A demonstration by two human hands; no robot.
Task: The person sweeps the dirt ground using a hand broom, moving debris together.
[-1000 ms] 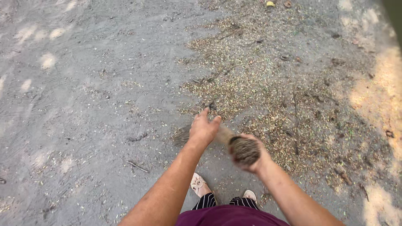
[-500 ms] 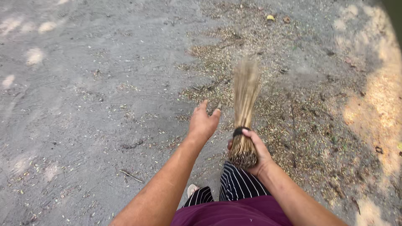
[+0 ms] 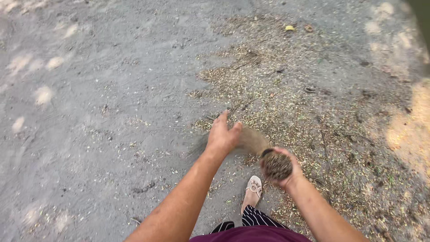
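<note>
Your right hand is wrapped tight around the bundled end of a little straw broom. You can see the round, cut end of the bundle poking out of your fist. The fingers are closed all the way around it.

Your left hand holds nothing. It is out in front of you with the fingers loose and a bit spread, just beside the broom's bristles. The bristles are a blur, so you cannot tell if the hand touches them.

Half a second ago the broom pointed up and away from you, with the bristles fanned out over the ground. Now it has swung down and to your left, low behind your left hand. So the broom is in the middle of a sweep, and the sweeping is still going on.

Past your hands lies the grey dirt ground. To the left it is mostly bare. To the right and ahead sits a wide patch of small dry bits and seeds, with a yellow leaf far off at the top. That patch looks much the same as before.

Below your hands, your foot in a pale sandal stands on the ground, with a striped trouser leg above it.

There is no bin, bag or pan in view.
</note>
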